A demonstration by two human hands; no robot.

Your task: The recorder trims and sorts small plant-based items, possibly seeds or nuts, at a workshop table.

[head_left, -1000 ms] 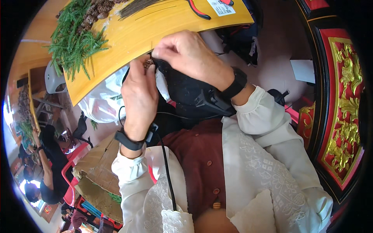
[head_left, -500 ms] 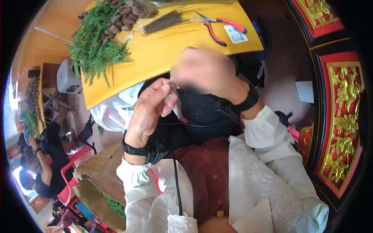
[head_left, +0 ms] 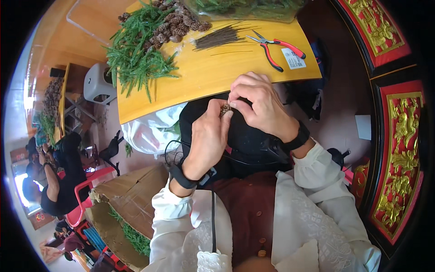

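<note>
Above my lap, just off the near table edge, my left hand (head_left: 209,131) is closed on a small brown pine cone (head_left: 224,109). My right hand (head_left: 259,100) meets it there, its thumb and forefinger pinched on what looks like a thin dark wire at the cone. The fingers partly cover the cone. On the yellow table (head_left: 195,84) lie a bundle of thin dark wires (head_left: 219,37) and red-and-black pliers (head_left: 271,44) with spread handles. A heap of pine cones (head_left: 174,28) sits beside green fir-like sprigs (head_left: 138,56).
A clear bag of greenery (head_left: 247,10) is at the table's far edge. White plastic bags (head_left: 152,131) hang below the table's left side. A cardboard box (head_left: 127,188) with sprigs stands at my left, near a grey stool (head_left: 96,84) and another person (head_left: 68,183).
My hands have come together at the pine cone, with the right fingers now pinching close to it. The table and its things appear further right and lower as the view shifts.
</note>
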